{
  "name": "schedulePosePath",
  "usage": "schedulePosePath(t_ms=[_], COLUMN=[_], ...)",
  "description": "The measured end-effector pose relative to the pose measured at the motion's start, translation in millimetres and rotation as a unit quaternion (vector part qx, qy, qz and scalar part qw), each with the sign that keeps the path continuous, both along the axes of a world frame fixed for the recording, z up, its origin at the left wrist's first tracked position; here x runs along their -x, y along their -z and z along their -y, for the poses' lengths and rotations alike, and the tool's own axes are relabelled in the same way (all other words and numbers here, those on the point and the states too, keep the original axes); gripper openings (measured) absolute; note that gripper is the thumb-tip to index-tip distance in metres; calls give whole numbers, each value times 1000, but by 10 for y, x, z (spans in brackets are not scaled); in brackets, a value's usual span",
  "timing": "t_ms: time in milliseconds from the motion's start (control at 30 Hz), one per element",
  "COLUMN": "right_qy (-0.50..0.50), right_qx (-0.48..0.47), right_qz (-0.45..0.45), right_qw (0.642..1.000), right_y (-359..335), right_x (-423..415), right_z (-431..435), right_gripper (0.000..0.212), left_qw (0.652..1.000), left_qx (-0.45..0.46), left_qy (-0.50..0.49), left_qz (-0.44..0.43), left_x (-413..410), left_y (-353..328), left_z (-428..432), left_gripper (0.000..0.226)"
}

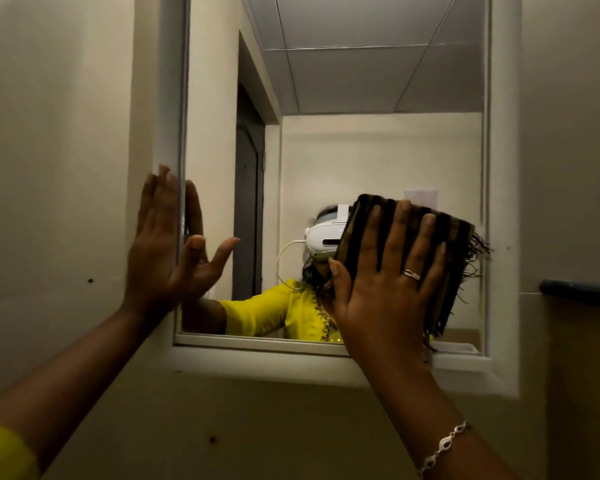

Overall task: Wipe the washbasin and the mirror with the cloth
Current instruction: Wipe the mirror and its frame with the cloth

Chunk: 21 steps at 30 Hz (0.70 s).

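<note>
Faces a plain wall (56, 133) with the mirror (378, 150) set into it inside a white frame (503, 202). Looks, as a judgement, to be in the mirror half of the task, mid-wipe.

Presses the cloth (459, 237), dark and striped, flat against the mirror's lower right part, with fringe hanging toward the mirror's bottom right corner. Pins it there with the right hand (385, 289), fingers straight and spread over the fabric, thumb at the cloth's left edge: no curled grip, only a flat press. Lays the left hand (163, 251) released and flat on the mirror's left edge, across frame and glass, fingers straight, holding nothing; probably bracing.

Shows no plain streaks, foam or wet trails on the mirror above the cloth, so cannot tell the share of glass already wiped. Probably leaves the mirror's upper half and left side to cover yet. Cannot judge the washbasin at all: not in view, presumably somewhere below the mirror, so either done or left to do.

Catches a dark ledge (579, 292) just right of the mirror, level with its lower part and cut off by the view's edge. Wears a bracelet (444, 445) on the right wrist, below the mirror, and a ring (412, 274) on a finger lying over the cloth.
</note>
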State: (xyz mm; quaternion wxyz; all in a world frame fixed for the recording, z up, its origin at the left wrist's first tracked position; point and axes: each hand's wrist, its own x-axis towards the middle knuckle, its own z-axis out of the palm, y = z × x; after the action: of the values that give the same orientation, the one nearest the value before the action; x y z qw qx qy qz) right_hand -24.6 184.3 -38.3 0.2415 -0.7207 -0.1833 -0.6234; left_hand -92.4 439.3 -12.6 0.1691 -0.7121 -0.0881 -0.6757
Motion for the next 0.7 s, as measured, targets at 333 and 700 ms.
schedulePosePath(t_ms=[333, 700], right_qy=[-66, -99], right_qx=[81, 125], right_qz=[43, 50], right_qw=[994, 986], right_y=[19, 62], right_x=[432, 724], right_z=[-763, -1340], right_gripper=[67, 70], left_qw=[984, 948], left_qx=[29, 63], left_qy=[174, 312], left_qz=[9, 7], left_x=[345, 402], left_y=[-96, -59], left_z=[295, 330], left_gripper=[98, 90])
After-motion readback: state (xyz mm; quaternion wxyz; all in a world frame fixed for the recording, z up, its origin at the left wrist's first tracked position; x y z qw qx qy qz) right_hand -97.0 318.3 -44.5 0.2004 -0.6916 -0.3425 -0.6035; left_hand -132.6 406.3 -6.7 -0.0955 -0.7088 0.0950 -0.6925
